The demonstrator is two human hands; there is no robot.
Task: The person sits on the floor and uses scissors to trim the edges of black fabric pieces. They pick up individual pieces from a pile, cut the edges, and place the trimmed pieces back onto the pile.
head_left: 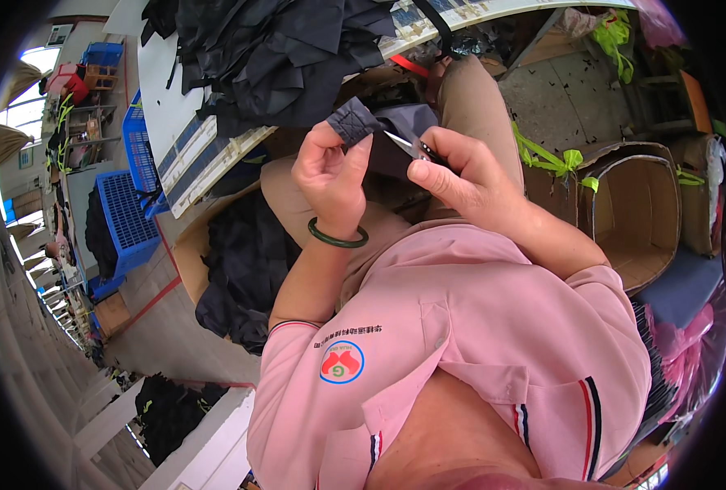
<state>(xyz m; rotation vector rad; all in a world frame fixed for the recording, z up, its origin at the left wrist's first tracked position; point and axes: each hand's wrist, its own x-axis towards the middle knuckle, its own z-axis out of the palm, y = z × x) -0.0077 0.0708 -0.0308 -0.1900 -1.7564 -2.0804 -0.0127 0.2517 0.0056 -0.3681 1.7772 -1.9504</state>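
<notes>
The left hand (pixel 332 175) is pinching the dark fabric piece (pixel 353 121) between thumb and fingers, while the right hand (pixel 471 180), just right of that piece, is gripping snips (pixel 400 144), their blades slanting up-left toward its right edge.

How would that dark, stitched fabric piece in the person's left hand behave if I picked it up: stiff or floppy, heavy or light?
The dark, stitched fabric piece is probably fairly stiff at its stitched end, which juts past the left hand without drooping. It is likely light, since that hand holds it in just a pinch.
</notes>
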